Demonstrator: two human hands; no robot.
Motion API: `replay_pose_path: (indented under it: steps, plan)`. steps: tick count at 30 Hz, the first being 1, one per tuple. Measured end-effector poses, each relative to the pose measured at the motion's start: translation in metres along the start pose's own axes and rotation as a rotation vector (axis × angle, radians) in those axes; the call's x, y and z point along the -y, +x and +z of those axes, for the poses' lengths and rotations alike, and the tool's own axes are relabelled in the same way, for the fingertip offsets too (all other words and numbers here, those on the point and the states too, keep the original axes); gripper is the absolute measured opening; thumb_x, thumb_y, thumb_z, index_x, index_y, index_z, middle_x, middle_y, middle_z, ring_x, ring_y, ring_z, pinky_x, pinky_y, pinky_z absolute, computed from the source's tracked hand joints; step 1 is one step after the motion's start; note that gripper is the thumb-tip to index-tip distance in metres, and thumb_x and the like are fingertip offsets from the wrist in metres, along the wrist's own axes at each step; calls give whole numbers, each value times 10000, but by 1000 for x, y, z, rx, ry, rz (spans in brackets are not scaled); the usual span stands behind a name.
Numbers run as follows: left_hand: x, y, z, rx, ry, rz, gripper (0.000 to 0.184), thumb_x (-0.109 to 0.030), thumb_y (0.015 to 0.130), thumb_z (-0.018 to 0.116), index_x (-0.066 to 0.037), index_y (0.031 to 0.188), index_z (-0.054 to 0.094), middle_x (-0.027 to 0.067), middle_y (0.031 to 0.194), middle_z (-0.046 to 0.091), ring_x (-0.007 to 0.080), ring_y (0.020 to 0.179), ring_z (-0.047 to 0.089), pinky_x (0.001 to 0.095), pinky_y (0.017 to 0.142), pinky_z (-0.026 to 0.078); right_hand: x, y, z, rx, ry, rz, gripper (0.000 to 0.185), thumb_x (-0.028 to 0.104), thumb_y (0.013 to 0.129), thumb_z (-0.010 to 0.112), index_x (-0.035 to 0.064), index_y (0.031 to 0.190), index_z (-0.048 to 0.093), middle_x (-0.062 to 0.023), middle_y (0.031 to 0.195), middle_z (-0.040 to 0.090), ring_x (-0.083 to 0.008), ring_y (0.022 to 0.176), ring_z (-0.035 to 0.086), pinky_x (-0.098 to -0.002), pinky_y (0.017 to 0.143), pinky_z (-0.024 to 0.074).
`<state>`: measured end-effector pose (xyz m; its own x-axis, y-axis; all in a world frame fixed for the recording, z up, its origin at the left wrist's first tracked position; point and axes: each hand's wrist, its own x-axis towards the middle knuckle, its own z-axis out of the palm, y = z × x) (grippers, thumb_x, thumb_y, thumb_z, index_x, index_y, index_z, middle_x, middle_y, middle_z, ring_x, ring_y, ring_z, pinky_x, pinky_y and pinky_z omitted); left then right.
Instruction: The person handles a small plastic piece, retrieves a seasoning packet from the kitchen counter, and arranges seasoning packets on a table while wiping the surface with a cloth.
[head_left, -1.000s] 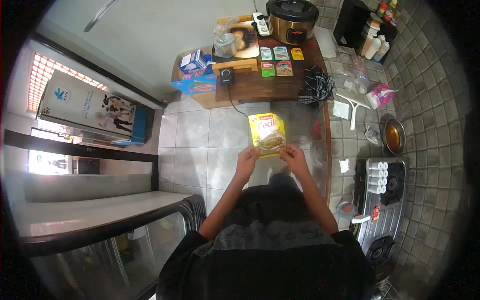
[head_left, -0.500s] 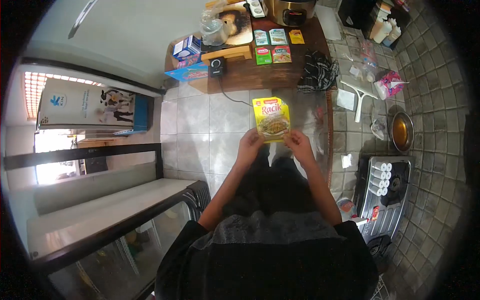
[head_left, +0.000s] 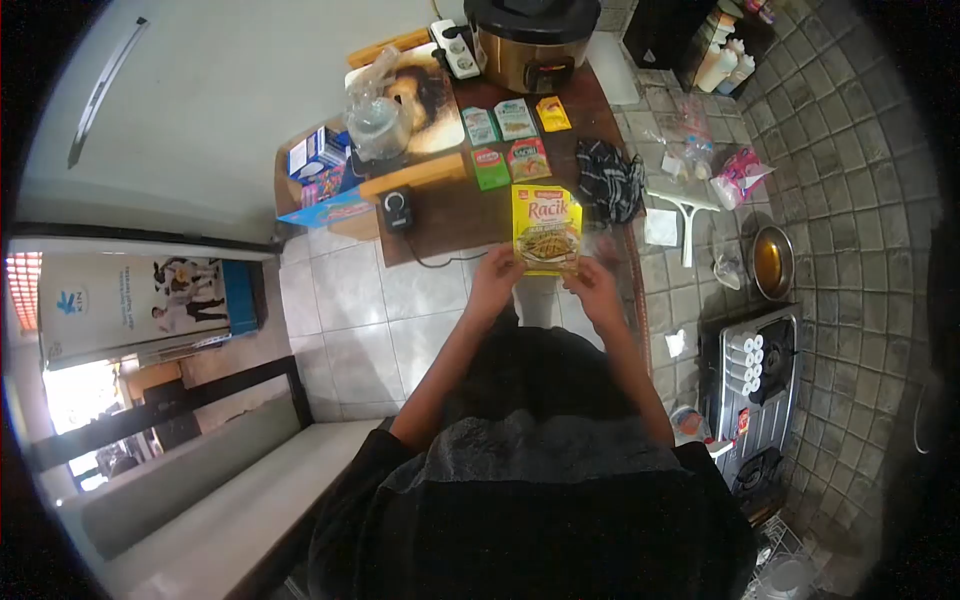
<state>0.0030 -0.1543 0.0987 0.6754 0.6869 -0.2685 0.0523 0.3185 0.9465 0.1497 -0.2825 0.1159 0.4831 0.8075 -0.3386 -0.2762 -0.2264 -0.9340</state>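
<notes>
A yellow Racik seasoning packet [head_left: 547, 225] is held upright in front of me, its printed front facing up toward the camera. My left hand [head_left: 494, 277] pinches its lower left corner. At the lower right corner, my right hand [head_left: 597, 290] grips it between thumb and fingers. Beyond the packet, several smaller sachets lie on the brown wooden table: a red and green Saori sachet [head_left: 529, 160], a green sachet [head_left: 490, 169], a white and green one [head_left: 516, 119] and a yellow one [head_left: 553, 114].
A rice cooker [head_left: 530, 50] and a power strip [head_left: 456, 50] stand at the table's back. A dark patterned cloth [head_left: 608, 180] lies at its right edge. On the right counter are a squeegee [head_left: 687, 225], a pan of oil [head_left: 771, 264] and a gas stove [head_left: 757, 390].
The view has shifted closer to the table, so the sachets and rice cooker appear lower and further left. Both hands keep hold of the yellow packet.
</notes>
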Motion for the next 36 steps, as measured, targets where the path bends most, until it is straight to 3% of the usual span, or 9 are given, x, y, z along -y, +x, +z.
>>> replay_pose_path:
  steps: [2,13,23,29,31,35,36]
  plan:
    - [-4,19,-12,-11,2,60,327,-6,846,536,13,1167,474,58,991,599,118,874,553,244,747,437,3,20,8,-28,-13,-19,277,29,819,594,-5,1087,532,-56,936,616,-110,795,558,-253,703,463]
    - [-16,70,-54,78,-118,-49,338,-20,842,562,8,1166,472,72,997,602,128,901,561,255,800,447,14,57,49,-156,-24,16,238,-1,809,593,-41,1039,544,-99,917,624,-138,753,589,-271,628,505]
    - [-22,92,-51,126,-172,-69,314,-11,861,528,13,1168,466,80,1000,598,130,918,555,257,817,435,15,76,41,-204,-167,2,246,93,876,541,-58,1069,536,-89,851,630,-113,708,583,-251,618,488]
    - [-38,103,-52,65,-114,-15,295,18,837,541,18,1127,490,78,965,621,104,857,568,218,740,439,15,94,25,-158,-183,-93,270,115,878,554,-61,1081,531,-94,826,636,-105,679,574,-237,610,473]
    - [-35,106,-53,22,-135,18,289,6,844,541,13,1128,484,71,973,609,111,877,556,230,771,432,22,105,20,-133,-179,-143,262,115,876,557,-62,1068,534,-93,812,633,-105,668,572,-235,607,472]
    - [-35,108,-50,-64,-117,42,287,-4,849,543,7,1128,479,62,982,597,115,898,544,237,798,424,34,130,-3,-190,-176,-40,217,128,871,568,-41,1005,561,-72,737,610,-112,638,573,-247,567,468]
    - [-39,107,-47,-75,-106,47,287,-4,849,543,7,1128,479,62,982,597,115,898,544,237,798,424,37,138,-10,-183,-314,-40,229,155,873,566,-25,1014,566,-67,740,614,-111,626,577,-249,537,458]
